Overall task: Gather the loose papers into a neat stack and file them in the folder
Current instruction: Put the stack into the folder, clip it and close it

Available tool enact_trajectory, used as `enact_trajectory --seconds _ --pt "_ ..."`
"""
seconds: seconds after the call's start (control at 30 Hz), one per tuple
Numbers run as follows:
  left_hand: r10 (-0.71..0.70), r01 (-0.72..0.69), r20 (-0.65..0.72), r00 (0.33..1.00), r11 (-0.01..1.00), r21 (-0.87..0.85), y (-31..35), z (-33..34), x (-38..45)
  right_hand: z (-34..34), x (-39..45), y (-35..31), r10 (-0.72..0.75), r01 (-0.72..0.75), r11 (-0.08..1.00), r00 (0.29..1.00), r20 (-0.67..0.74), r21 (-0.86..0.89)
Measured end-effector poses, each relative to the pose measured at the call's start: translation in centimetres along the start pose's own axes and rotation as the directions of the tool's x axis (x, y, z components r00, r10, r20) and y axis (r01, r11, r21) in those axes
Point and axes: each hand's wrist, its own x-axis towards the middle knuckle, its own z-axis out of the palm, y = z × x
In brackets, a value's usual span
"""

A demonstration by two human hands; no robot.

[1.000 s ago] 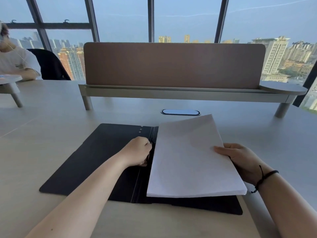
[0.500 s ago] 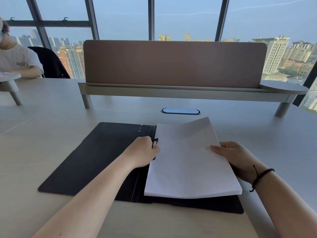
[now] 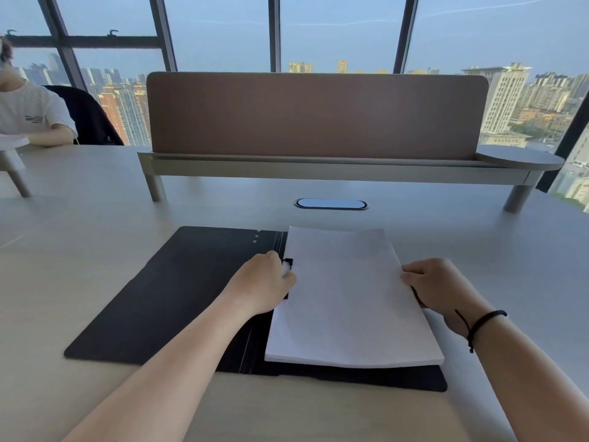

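A black folder (image 3: 165, 295) lies open and flat on the table in front of me. A neat white paper stack (image 3: 347, 298) rests on its right half, with its left edge against the spine. My left hand (image 3: 264, 285) sits at the spine, fingers curled around the small black clip lever (image 3: 287, 262) beside the stack's left edge. My right hand (image 3: 436, 285) grips the stack's right edge, thumb on top. A black cord bracelet circles that wrist.
A brown desk divider (image 3: 315, 116) on a grey raised shelf (image 3: 334, 169) runs across the table's far side. An oval cable grommet (image 3: 330, 204) lies just beyond the folder. Another person (image 3: 28, 113) sits at the far left. Windows are behind.
The paper stack has swung from tilted to square with the folder and slid left against the spine. My left hand has moved up to the clip lever; my right hand followed the stack's edge.
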Motion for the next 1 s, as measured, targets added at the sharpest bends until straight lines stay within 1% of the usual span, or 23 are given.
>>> enact_trajectory --seconds 0.07,0.17,0.27,0.33,0.43,0.53,0.6,0.7,0.73,0.8,0.87,0.93,1.0 --pt "0.003 -0.003 0.006 1.0 1.0 0.001 -0.1 0.0 0.1 0.2 -0.2 0.0 -0.007 0.005 0.998 1.0 -0.023 -0.058" --pt "0.008 -0.008 0.007 1.0 1.0 0.021 -0.2 0.1 0.1 0.4 -0.1 0.1 -0.055 0.046 0.984 0.997 -0.052 -0.174" --pt "0.01 -0.008 -0.023 1.0 0.998 0.058 -0.6 0.6 0.1 0.5 -0.3 -0.4 -0.109 0.085 0.941 0.992 -0.056 -0.328" --pt "0.005 0.0 -0.06 0.998 0.996 0.086 -0.8 1.0 0.1 0.7 -0.5 -0.2 -0.153 0.105 0.889 0.986 -0.073 -0.446" --pt "-0.019 0.028 -0.099 0.995 0.996 0.09 -1.1 1.6 0.2 1.1 -1.4 -0.2 -0.155 0.061 0.78 0.983 -0.098 -0.623" --pt "-0.04 0.049 -0.129 0.991 0.996 0.069 -1.1 1.9 0.1 1.4 -2.2 -0.6 -0.153 0.023 0.69 0.982 -0.114 -0.723" --pt "-0.048 0.059 -0.157 0.986 0.996 0.064 -1.0 1.9 -0.3 1.7 -2.6 -0.7 -0.188 0.052 0.677 0.977 -0.105 -0.734" --pt "-0.041 0.049 -0.192 0.981 0.998 0.035 -1.0 1.9 -1.0 2.2 -3.6 -0.8 -0.243 0.138 0.661 0.969 -0.037 -0.738" --pt "-0.035 0.038 -0.198 0.98 0.999 0.012 -1.2 1.9 -1.2 2.4 -4.0 -1.0 -0.282 0.182 0.655 0.959 -0.014 -0.734" --pt "-0.01 0.001 -0.202 0.979 0.999 -0.046 -1.5 1.8 -2.0 3.3 -5.2 -1.4 -0.394 0.305 0.624 0.918 0.047 -0.719" --pt "0.021 -0.045 -0.202 0.979 0.992 -0.114 -1.6 1.5 -3.2 4.8 -6.6 -1.8 -0.472 0.445 0.559 0.864 0.172 -0.7" --pt "0.043 -0.085 -0.198 0.979 0.974 -0.209 -1.8 0.9 -4.7 6.4 -8.0 -2.2 -0.465 0.524 0.556 0.839 0.281 -0.645" --pt "0.013 -0.072 -0.196 0.981 0.953 -0.295 -2.7 0.2 -5.9 7.2 -8.8 -2.2 -0.444 0.537 0.569 0.838 0.317 -0.622"
